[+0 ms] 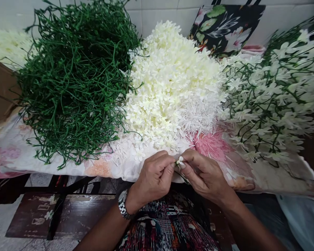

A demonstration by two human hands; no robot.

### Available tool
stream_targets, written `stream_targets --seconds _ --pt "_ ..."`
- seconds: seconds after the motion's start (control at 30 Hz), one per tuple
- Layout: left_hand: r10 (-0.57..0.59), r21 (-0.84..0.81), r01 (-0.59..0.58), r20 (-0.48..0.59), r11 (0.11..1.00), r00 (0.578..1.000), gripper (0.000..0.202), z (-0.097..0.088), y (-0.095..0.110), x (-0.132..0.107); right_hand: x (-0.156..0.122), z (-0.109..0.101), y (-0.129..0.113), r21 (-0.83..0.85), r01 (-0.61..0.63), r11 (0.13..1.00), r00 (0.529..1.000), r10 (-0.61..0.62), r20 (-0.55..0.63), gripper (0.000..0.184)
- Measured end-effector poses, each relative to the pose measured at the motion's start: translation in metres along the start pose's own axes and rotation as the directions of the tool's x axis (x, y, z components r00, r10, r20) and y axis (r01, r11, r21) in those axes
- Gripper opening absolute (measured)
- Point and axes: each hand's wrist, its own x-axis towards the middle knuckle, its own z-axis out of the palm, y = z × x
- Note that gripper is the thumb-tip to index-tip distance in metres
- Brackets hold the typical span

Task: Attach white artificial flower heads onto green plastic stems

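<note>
Close to the table's front edge, my two hands meet over a small white artificial flower (181,160) on a green plastic stem (176,162). My left hand (155,176), below a wristwatch, pinches the stem at its tip. The fingers of my right hand (205,174) close on the white flower; part of it is hidden by them. Beyond my hands lies a heap of loose cream-white blossoms (170,73), with thin white stamens (200,111) at its front right. A large tangle of green stems (78,76) fills the left. Stemmed white flowers (274,90) are piled on the right.
A flowered cloth (75,169) covers the table. Against the tiled wall (159,17) leans a black floral bag (225,29). A brown cardboard box (1,94) stands at the left edge. Below the table is a dark wooden board (86,216).
</note>
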Motion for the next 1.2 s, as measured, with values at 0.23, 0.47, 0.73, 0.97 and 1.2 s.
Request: stream_targets --seconds 0.23,0.47,0.73,0.97,1.2 --pt "-0.063 -0.136 0.058 -0.035 0.989 0.997 0.022 -0.005 0.001 -0.001 0.006 -0.013 -0.011 -0.045 0.064 0.997 0.993 -0.068 -0.093 0.014" --pt "0.006 -0.063 -0.007 -0.021 0.998 1.000 0.019 -0.003 0.001 -0.003 0.003 -0.012 -0.007 -0.108 0.160 0.981 0.986 -0.164 -0.034 0.013" --pt "0.020 0.034 -0.019 -0.028 0.999 0.999 0.020 0.003 0.001 -0.002 0.003 -0.005 -0.005 -0.144 0.184 0.972 0.980 -0.192 -0.046 0.014" --pt "-0.003 0.075 0.007 -0.052 0.997 0.999 0.021 0.003 -0.002 -0.003 0.006 0.002 -0.002 -0.128 0.177 0.976 0.982 -0.185 -0.048 0.014" --pt "-0.013 0.074 0.018 -0.062 0.997 0.998 0.023 0.003 -0.002 -0.003 0.007 0.006 0.000 -0.135 0.197 0.971 0.979 -0.203 -0.032 0.015"
